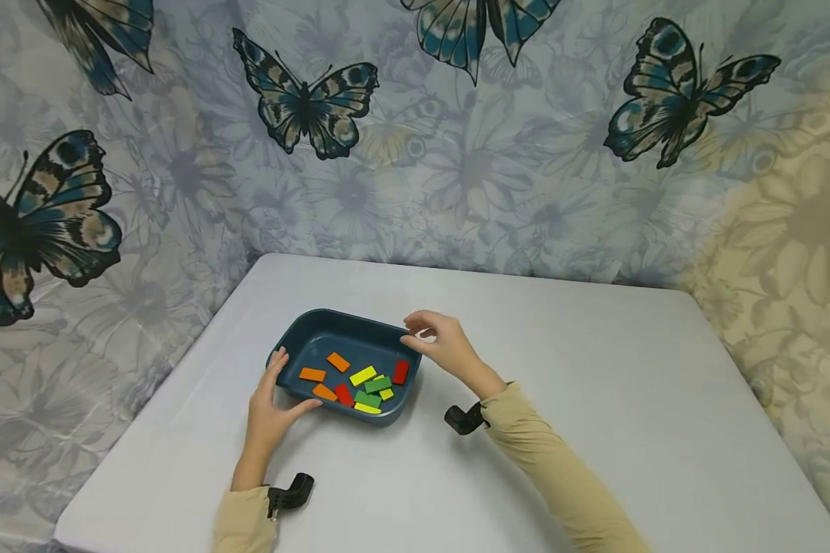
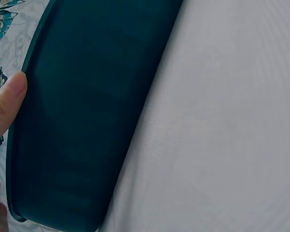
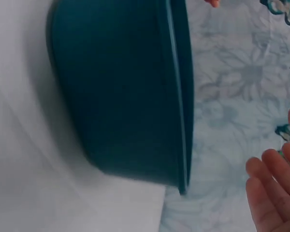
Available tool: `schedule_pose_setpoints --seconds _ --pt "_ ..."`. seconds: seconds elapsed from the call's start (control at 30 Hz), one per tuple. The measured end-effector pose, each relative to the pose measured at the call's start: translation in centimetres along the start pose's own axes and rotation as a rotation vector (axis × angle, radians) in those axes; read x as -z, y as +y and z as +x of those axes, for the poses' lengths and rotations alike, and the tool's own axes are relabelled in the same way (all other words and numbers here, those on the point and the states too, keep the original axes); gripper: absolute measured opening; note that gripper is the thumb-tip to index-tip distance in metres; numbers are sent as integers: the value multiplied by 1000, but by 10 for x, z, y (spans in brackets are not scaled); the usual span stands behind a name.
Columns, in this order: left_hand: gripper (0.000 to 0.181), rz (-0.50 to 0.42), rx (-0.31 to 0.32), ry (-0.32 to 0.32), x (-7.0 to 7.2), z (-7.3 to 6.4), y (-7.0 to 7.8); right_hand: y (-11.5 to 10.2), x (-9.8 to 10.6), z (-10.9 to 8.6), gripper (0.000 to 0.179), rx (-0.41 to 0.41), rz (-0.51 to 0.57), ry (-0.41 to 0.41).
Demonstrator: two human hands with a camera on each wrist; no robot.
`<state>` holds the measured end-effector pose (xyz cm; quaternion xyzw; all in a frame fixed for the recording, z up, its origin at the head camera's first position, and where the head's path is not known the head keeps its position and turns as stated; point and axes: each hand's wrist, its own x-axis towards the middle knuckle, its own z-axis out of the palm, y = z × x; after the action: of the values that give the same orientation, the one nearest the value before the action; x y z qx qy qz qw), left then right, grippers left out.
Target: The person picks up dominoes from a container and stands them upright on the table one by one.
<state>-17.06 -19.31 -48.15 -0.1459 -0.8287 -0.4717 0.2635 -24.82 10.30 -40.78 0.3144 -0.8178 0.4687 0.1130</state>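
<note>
A dark blue rectangular tub [image 1: 332, 330] stands on the white table, with small flat rectangular blocks in orange, yellow, green and red lying loose inside. My left hand [image 1: 266, 415] spans its near left corner, fingers at the left side and thumb stretched along the front rim. In the left wrist view the thumb [image 2: 13, 89] touches the tub's rim. By the back right corner is my right hand [image 1: 449, 346], thumb and fingers apart and holding nothing. The right wrist view shows its fingers [image 3: 275, 181] loosely bent, away from the tub wall [image 3: 121, 87].
White cloth covers the table [image 1: 560, 384], which reaches to a patterned wall with butterflies [image 1: 306, 104] behind. Black camera mounts [image 1: 292, 491] sit on both wrists, below tan sleeves. A red block [image 1: 401, 372] lies near the tub's right wall.
</note>
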Motion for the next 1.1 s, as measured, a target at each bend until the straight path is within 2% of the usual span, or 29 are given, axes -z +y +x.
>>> schedule_pose_setpoints --seconds 0.1,0.27,0.33,0.43,0.57,0.73,0.9,1.0,1.1 --pt "92 48 29 39 0 -6 -5 -1 -15 -2 29 -16 5 -72" --pt "89 173 -4 132 2 -18 -11 -4 -36 -7 31 -51 0 -174" --pt "88 203 5 151 2 -21 -12 -5 -42 -8 30 -68 -6 -206" --pt "88 217 60 150 3 -24 -12 -5 -48 -7 30 -99 -22 -244" --pt "90 220 146 115 4 -23 -13 -4 -54 -2 28 -135 -104 -323" --pt "85 214 210 82 6 -21 -12 -1 -61 4 26 -91 -232 -459" --pt "82 266 159 87 3 -16 -13 2 -61 9 25 -78 -296 -541" --pt "84 298 103 106 0 -13 -15 2 -59 12 25 -75 -341 -556" --pt "86 298 75 120 -1 -10 -16 2 -59 15 27 -89 -379 -571"
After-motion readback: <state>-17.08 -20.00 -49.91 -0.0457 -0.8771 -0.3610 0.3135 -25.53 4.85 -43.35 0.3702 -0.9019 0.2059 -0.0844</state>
